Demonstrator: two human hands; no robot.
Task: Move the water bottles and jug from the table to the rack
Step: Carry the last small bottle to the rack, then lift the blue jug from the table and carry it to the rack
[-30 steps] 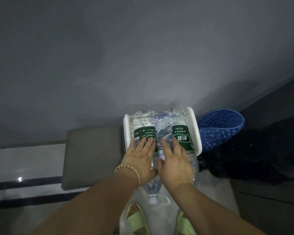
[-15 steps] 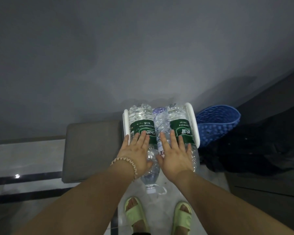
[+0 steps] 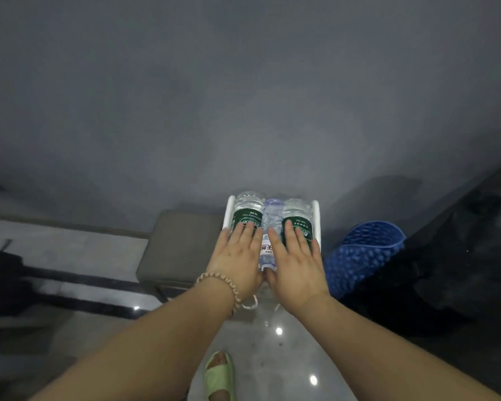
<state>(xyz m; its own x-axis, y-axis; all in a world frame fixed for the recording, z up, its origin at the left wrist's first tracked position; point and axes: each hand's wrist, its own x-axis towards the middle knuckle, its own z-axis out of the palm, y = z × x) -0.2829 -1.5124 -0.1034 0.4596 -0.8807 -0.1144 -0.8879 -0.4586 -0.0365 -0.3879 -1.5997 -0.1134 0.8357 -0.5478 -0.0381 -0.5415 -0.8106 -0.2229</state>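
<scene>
Apparently three water bottles (image 3: 248, 215) are being settled side by side in the white rack (image 3: 228, 211), pressed by a flat left hand (image 3: 239, 254) and right hand (image 3: 297, 263), fingers straight; a jug, unseen, would be fetched next.

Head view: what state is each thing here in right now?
Rack: holds three bottles.
Left bottle: lying in the rack.
Middle bottle: lying between the other two.
Right bottle: lying in the rack.
Left hand: flat on the left bottle.
Right hand: flat on the right bottle.
Blue basket: tilted.
</scene>
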